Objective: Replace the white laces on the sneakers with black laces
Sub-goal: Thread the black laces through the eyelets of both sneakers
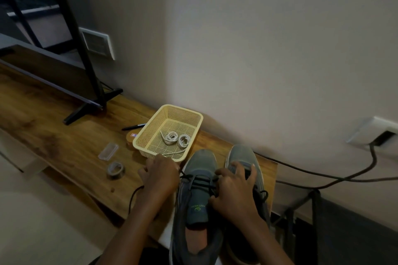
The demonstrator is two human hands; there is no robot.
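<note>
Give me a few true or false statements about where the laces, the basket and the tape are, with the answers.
1. The white laces lie coiled in the basket. True.
2. The sneaker beside the basket has black lace through its eyelets. True.
3. The basket stands on the floor. False: it stands on the wooden table.
4. The tape roll lies in the basket. False: it lies on the table, apart from the basket.

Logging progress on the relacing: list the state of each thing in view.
Left sneaker: black lace partly threaded.
Right sneaker: laced black, partly hidden.
White laces: coiled in basket.
Left hand: grips black lace.
Right hand: on the lacing, grip unclear.
</note>
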